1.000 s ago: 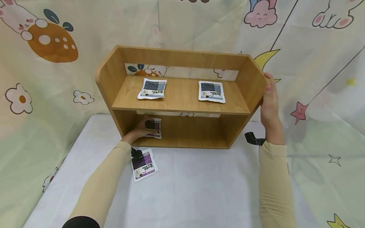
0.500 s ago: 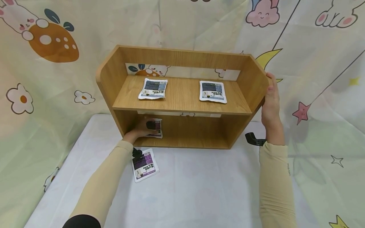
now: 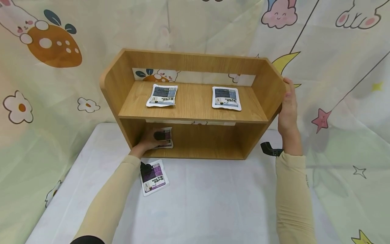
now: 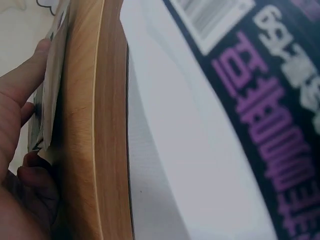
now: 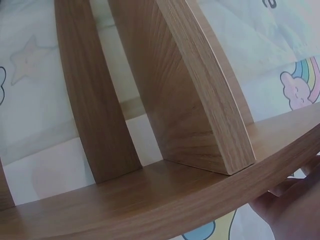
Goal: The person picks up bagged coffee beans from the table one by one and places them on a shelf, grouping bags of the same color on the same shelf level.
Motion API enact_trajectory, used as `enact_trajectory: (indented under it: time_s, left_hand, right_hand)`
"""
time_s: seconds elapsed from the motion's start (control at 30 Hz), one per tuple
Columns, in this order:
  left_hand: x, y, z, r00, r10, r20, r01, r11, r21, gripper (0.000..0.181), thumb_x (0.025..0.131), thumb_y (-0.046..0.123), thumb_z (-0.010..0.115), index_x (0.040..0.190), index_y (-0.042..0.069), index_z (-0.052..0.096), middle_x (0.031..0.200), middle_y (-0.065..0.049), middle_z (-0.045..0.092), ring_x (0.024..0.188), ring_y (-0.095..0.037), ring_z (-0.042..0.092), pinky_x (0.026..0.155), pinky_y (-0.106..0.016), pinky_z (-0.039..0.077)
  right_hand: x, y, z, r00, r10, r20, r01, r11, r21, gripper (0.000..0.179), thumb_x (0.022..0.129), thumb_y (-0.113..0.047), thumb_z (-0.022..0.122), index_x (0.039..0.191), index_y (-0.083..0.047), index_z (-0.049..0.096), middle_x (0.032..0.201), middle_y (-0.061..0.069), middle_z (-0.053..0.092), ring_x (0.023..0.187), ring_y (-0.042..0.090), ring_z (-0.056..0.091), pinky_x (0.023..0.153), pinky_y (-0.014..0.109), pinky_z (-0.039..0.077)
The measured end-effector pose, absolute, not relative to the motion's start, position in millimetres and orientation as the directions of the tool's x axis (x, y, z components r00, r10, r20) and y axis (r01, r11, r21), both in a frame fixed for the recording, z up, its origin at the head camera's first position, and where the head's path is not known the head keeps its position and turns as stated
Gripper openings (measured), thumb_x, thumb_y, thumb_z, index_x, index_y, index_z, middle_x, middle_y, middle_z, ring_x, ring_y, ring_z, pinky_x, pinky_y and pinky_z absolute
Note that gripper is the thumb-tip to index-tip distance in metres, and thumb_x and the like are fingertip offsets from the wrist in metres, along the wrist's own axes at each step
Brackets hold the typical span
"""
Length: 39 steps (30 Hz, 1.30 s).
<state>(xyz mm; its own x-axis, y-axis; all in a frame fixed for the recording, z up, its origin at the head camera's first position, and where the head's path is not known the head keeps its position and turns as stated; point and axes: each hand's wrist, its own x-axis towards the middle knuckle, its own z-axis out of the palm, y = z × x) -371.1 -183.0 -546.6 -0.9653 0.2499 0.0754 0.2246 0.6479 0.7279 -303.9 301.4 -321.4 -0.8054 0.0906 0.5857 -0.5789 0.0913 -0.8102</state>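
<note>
In the head view, my left hand reaches into the lower left compartment of a wooden desktop shelf. It holds a flat packet with a dark and purple label, low over the bottom board. The left wrist view shows the thumb and fingers on either side of this packet. A second purple-labelled packet lies on the table just in front, partly covered by the wrist camera. My right hand rests with extended fingers against the outer face of the right side panel.
Two packets with dark blue labels lie on the upper board, one on the left and one on the right. A white-covered table bears the shelf. Behind hangs a patterned cloth.
Little differs. The left hand and its packet have shifted very slightly toward the shelf's front edge; the right hand stays at the side panel.
</note>
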Motion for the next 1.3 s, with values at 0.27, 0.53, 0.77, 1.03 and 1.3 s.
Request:
enact_trajectory:
  time_s: [0.27, 0.53, 0.77, 1.03, 1.3]
  left_hand:
    - [-362.6, -181.6, -544.1, -0.978, 0.201, 0.047, 0.169, 0.648, 0.743, 0.070, 0.081, 0.035, 0.080, 0.138, 0.006, 0.051, 0.142, -0.014, 0.042, 0.131, -0.032, 0.034, 0.108, -0.050, 0.026]
    - [-351.7, -182.7, -539.5, -0.974, 0.217, 0.066, 0.192, 0.635, 0.749, 0.063, 0.086, 0.029, 0.075, 0.137, 0.003, 0.050, 0.142, -0.017, 0.042, 0.132, -0.036, 0.035, 0.107, -0.052, 0.028]
    - [-333.2, -181.4, -531.4, -0.976, 0.213, 0.055, 0.179, 0.626, 0.759, 0.058, 0.088, 0.027, 0.072, 0.137, 0.004, 0.050, 0.140, -0.020, 0.039, 0.122, -0.037, 0.042, 0.099, -0.053, 0.037]
    - [-301.5, -190.6, -530.5, -0.951, 0.293, 0.101, 0.262, 0.588, 0.765, 0.054, 0.089, 0.026, 0.072, 0.136, 0.007, 0.052, 0.109, -0.016, 0.055, 0.089, -0.028, 0.049, 0.071, -0.039, 0.043]
    - [-267.0, -198.5, -527.1, -0.942, 0.312, 0.126, 0.280, 0.517, 0.809, 0.051, 0.089, 0.023, 0.072, 0.134, 0.006, 0.054, 0.127, -0.018, 0.054, 0.098, -0.027, 0.057, 0.082, -0.042, 0.050]
  right_hand:
    - [-306.5, 300.5, -321.3, -0.803, 0.090, 0.590, -0.582, 0.100, -0.807, 0.043, 0.103, -0.040, 0.036, 0.144, -0.028, 0.040, 0.143, 0.005, 0.037, 0.128, 0.026, 0.033, 0.101, 0.043, 0.025]
    - [-306.5, 299.9, -321.9, -0.804, 0.095, 0.587, -0.577, 0.112, -0.809, 0.043, 0.104, -0.039, 0.033, 0.145, -0.028, 0.038, 0.143, 0.004, 0.037, 0.129, 0.025, 0.033, 0.100, 0.042, 0.026]
    - [-304.0, 300.0, -320.9, -0.811, 0.116, 0.574, -0.558, 0.144, -0.817, 0.042, 0.105, -0.038, 0.029, 0.145, -0.029, 0.036, 0.143, 0.003, 0.036, 0.129, 0.024, 0.033, 0.101, 0.040, 0.026]
    - [-302.9, 297.5, -323.1, -0.803, 0.122, 0.583, -0.574, 0.104, -0.812, 0.042, 0.104, -0.038, 0.032, 0.145, -0.026, 0.038, 0.142, 0.005, 0.037, 0.127, 0.024, 0.033, 0.099, 0.040, 0.024]
    - [-305.5, 296.8, -323.5, -0.802, 0.122, 0.585, -0.574, 0.112, -0.811, 0.042, 0.104, -0.039, 0.032, 0.144, -0.027, 0.039, 0.141, 0.005, 0.037, 0.126, 0.024, 0.034, 0.099, 0.041, 0.026]
